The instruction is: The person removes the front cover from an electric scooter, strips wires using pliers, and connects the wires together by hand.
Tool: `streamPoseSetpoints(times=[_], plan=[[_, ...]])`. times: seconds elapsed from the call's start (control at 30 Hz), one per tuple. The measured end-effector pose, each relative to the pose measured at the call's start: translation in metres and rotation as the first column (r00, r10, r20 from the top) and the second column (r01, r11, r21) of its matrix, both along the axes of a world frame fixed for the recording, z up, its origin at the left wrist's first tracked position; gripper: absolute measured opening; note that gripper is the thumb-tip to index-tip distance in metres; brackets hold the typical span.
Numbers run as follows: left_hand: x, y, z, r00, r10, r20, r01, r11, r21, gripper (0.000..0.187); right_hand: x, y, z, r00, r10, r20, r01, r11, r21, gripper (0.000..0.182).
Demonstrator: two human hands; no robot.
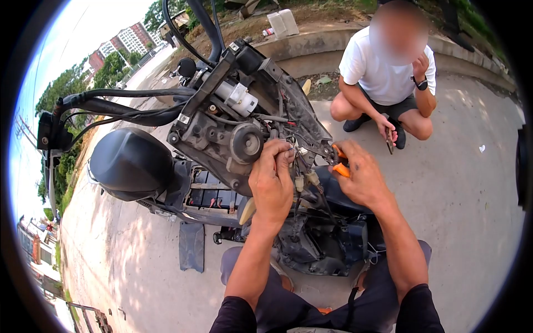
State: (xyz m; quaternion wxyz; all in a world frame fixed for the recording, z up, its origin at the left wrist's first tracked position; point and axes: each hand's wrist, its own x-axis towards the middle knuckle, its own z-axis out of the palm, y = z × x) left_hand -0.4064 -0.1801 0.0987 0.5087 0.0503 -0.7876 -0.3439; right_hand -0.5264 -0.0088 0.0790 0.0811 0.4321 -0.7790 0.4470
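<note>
Orange-handled pliers (340,166) are gripped in my right hand (362,176), their jaws pointing left toward the wiring of an opened scooter front. My left hand (271,180) is pinched at the wires beside a round black horn (246,143); the exact wire between its fingers is too small to make out. Several thin wires with pale connectors (300,182) hang between my two hands. Above the horn, a white cylindrical part (240,99) sits in the dusty frame (202,130).
A person in a white shirt (383,66) squats at the upper right, holding a phone (388,139). The black seat (131,164) and open battery bay (211,194) lie left. A dark flat panel (191,247) rests on the concrete. Handlebar cables (127,94) stretch to the upper left.
</note>
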Motion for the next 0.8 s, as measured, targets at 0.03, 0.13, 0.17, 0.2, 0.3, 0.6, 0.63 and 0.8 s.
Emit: streamPoseSetpoints(times=[0.03,0.13,0.17,0.2,0.3,0.6,0.63,0.8], plan=[[-0.001,0.001,0.0,1.0,0.004,0.004,-0.004,1.0,0.015,0.011,0.0,0.0,-0.001,1.0,0.0,-0.001,0.0,1.0,-0.001,0.046],[-0.001,0.003,0.0,1.0,0.013,0.02,-0.014,0.999,0.03,0.01,0.005,-0.001,-0.002,1.0,0.014,-0.011,-0.014,1.0,-0.027,0.045],[-0.001,0.003,0.001,1.0,0.015,0.026,-0.015,1.0,0.016,0.01,0.006,-0.002,-0.002,1.0,0.021,-0.017,-0.022,0.999,-0.039,0.044],[0.0,0.002,0.001,0.999,0.017,0.033,-0.017,1.0,0.002,0.011,0.008,-0.003,-0.001,0.999,0.012,-0.04,-0.013,0.999,-0.039,0.044],[0.001,0.003,0.001,0.999,-0.003,0.035,0.002,0.999,0.032,0.012,0.012,-0.008,0.0,0.996,-0.007,-0.093,0.003,0.999,-0.042,0.043],[0.002,0.001,-0.005,0.998,0.021,0.065,-0.026,0.997,0.069,0.015,0.019,-0.017,0.002,0.997,0.01,-0.074,-0.01,1.0,-0.011,0.045],[0.002,-0.001,-0.007,0.998,0.028,0.063,-0.031,0.998,0.048,0.016,0.018,-0.018,0.002,0.998,0.013,-0.069,-0.014,1.0,-0.017,0.045],[-0.004,-0.007,-0.019,1.0,0.004,0.009,-0.004,1.0,0.022,0.019,0.018,-0.018,0.001,0.998,0.022,-0.053,-0.023,1.0,-0.021,0.044]])
